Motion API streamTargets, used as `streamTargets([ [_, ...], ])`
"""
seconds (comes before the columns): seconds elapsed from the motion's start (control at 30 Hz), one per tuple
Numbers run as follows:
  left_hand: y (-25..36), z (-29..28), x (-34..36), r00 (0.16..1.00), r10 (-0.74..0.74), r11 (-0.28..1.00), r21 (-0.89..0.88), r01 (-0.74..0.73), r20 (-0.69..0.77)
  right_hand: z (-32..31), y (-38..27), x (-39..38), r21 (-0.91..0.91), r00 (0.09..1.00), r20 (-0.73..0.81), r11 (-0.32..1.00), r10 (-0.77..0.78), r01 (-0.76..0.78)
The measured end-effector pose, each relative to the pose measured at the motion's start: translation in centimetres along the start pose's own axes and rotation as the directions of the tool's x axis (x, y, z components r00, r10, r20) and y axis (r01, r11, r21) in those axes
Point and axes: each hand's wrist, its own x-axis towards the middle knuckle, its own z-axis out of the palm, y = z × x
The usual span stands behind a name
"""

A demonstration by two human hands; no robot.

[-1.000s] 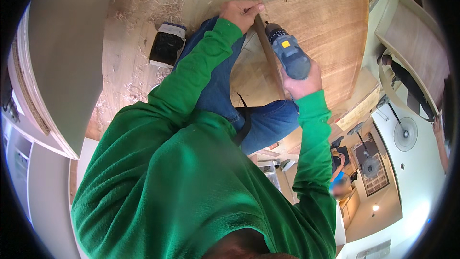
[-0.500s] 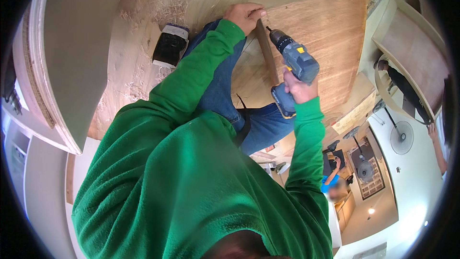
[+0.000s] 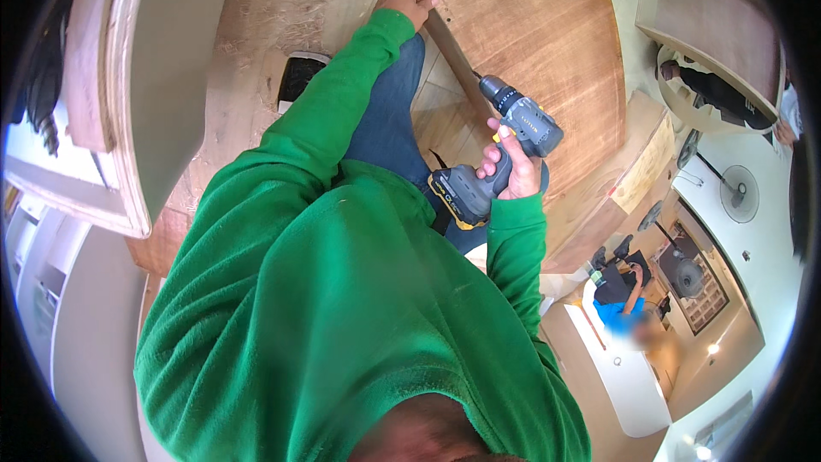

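Observation:
My right hand [image 3: 516, 169] is wrapped round the handle of a grey and black cordless drill [image 3: 523, 122] with yellow details. Its chuck points up and left, and the tip is close to the narrow front edge of a reddish-brown wooden panel [image 3: 539, 43]. Whether the tip touches the wood I cannot tell. My left hand [image 3: 409, 5] is closed at the panel's far left corner, with thumb and fingers on the end of that edge. Small dark holes or screw heads show on the panel face near this corner.
Wood shavings [image 3: 278, 8] lie on the plywood floor near my shoe [image 3: 301, 75]. A curved pale panel [image 3: 175, 60] stands at left. Further right are a light wooden block [image 3: 647, 158], a standing fan [image 3: 737, 192] and a co-worker in blue [image 3: 617, 316]; another person stands beyond.
The drill has come nearer my body and swung so its battery points toward my lap. My left hand stays at the panel corner. The whole view has shifted slightly.

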Motion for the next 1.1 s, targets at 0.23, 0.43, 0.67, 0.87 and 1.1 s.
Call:
streamTargets([
  [0.23,0.4,0.0,0.9,0.995,0.101,0.985,0.138,-0.1,-0.006,-3.2,5.6,-3.4,-0.099,0.989,-0.048,0.986,-0.142,0.136],
  [0.43,0.5,0.5,2.2,0.998,0.042,0.992,0.122,-0.037,-0.039,-5.4,8.2,-5.3,-0.041,0.977,-0.076,0.98,-0.2,0.197],
  [0.67,-0.1,0.4,2.7,0.999,0.018,0.996,0.091,-0.015,-0.038,-6.7,9.1,-6.1,0.079,0.967,-0.064,0.964,-0.248,0.252],
  [0.87,-0.8,1.8,3.4,0.996,0.037,0.999,0.027,-0.035,-0.077,-7.9,10.5,-6.9,0.138,0.958,-0.053,0.948,-0.281,0.286],
  [1.1,-2.0,2.4,5.9,0.997,0.069,0.997,0.028,-0.067,-0.041,-9.8,12.2,-7.0,0.253,0.952,-0.059,0.918,-0.3,0.305],
])
